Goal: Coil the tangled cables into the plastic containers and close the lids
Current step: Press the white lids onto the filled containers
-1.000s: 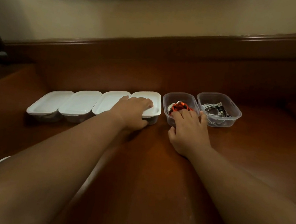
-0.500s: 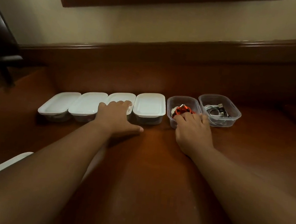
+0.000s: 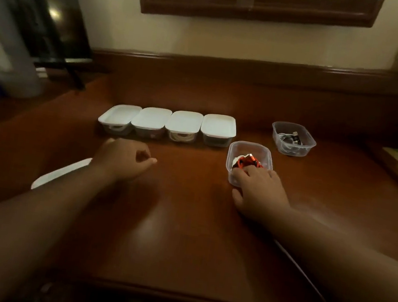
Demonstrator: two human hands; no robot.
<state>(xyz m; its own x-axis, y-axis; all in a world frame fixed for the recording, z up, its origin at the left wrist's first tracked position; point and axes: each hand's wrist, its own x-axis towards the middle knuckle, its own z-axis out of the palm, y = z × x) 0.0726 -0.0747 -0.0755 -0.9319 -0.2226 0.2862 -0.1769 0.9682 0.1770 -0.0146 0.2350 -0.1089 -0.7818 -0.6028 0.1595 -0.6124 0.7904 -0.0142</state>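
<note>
A glossy dark wooden desk point(image 3: 181, 226) carries four clear rectangular tubs point(image 3: 168, 125) with white lids in a far row. To the right stand two lidless tubs; the farther tub point(image 3: 293, 139) holds a white cable. The right hand point(image 3: 258, 189), arm outstretched, grips the near edge of the nearer tub point(image 3: 248, 162), which holds an orange cable point(image 3: 249, 164). The left hand point(image 3: 124, 157) hovers loosely curled, holding nothing.

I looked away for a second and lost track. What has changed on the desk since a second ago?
The right hand has pulled the open container with the orange cable out of the row, toward the person, keeping its grip on the near rim. The left hand has come off the lidded containers and now hangs loosely curled over the desk, holding nothing. The four lidded containers and the other open container stayed put.
</note>
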